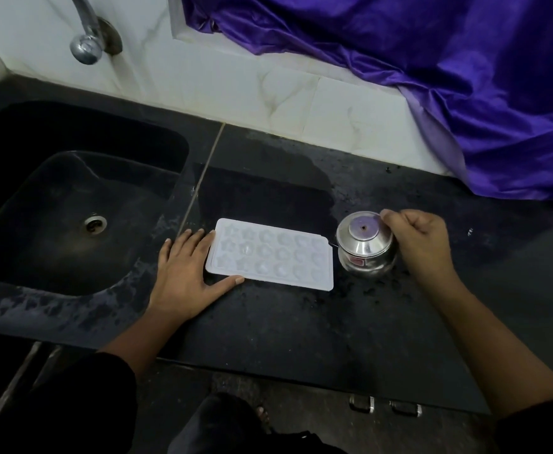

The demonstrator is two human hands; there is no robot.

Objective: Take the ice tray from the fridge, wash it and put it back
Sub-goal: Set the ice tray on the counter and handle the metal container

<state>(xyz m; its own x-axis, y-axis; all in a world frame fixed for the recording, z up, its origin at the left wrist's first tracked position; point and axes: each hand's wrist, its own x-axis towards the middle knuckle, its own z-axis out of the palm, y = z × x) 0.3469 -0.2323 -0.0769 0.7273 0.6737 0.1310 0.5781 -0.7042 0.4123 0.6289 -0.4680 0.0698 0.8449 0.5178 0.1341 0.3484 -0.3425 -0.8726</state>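
A white plastic ice tray [270, 254] with star-shaped cups lies flat on the black countertop [285, 326], just right of the sink. My left hand [183, 270] rests flat against the tray's left end, fingers spread, thumb along its near edge. My right hand [421, 244] curls around the right side of a small lidded steel pot [363, 245] that stands right beside the tray's right end.
A black sink [49, 204] with a steel drain [95, 223] fills the left. A chrome tap [86, 37] juts from the white tiled wall above it. Purple cloth [432, 77] drapes over the back right of the counter. Cabinet handles [384, 406] show below the counter edge.
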